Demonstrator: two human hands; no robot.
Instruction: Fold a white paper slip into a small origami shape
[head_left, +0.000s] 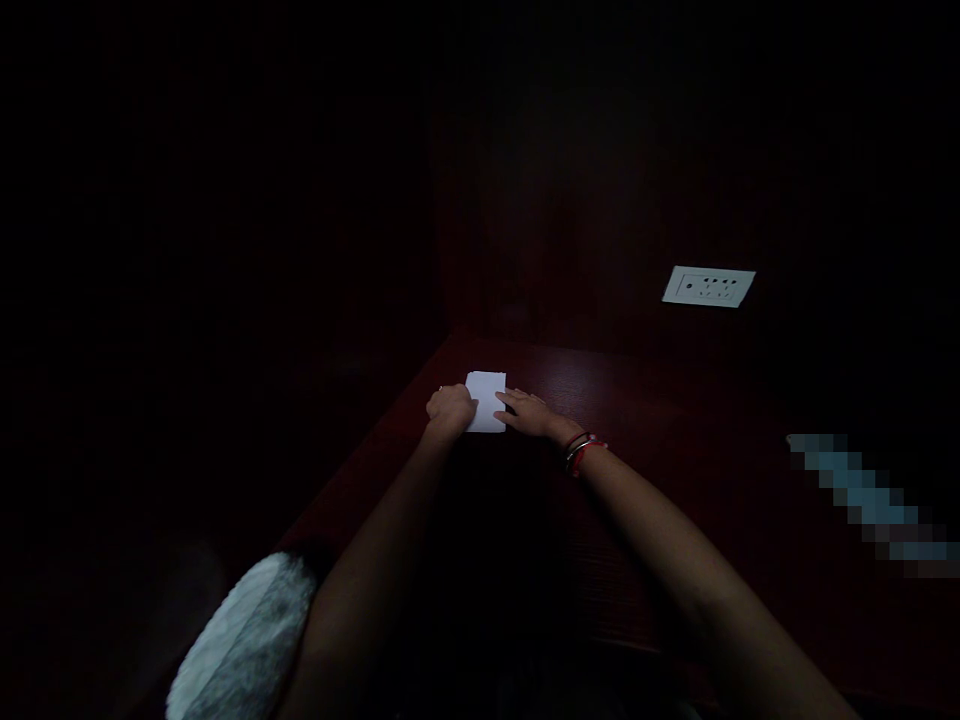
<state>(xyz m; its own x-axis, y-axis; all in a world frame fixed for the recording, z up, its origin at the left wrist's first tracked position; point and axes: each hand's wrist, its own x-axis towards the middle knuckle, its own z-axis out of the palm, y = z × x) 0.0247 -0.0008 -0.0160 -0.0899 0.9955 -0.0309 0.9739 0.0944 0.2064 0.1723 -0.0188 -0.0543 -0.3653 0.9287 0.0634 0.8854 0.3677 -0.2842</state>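
Note:
A small white rectangle of paper lies on the dark reddish table, its top edge slightly uneven as if it had layers. At its left side my left hand is closed, the fingers curled and the thumb over the paper's edge. My right hand rests at the opposite side with its fingers spread, the thumb and fingertips touching the paper's right edge. Bracelets, one of them red, circle my right wrist.
A white socket panel sits on the dark wall behind the table. Beside my left forearm is a pale fuzzy object that I cannot identify. A blurred-out bluish strip lies at the right. Most of the surroundings are very dark.

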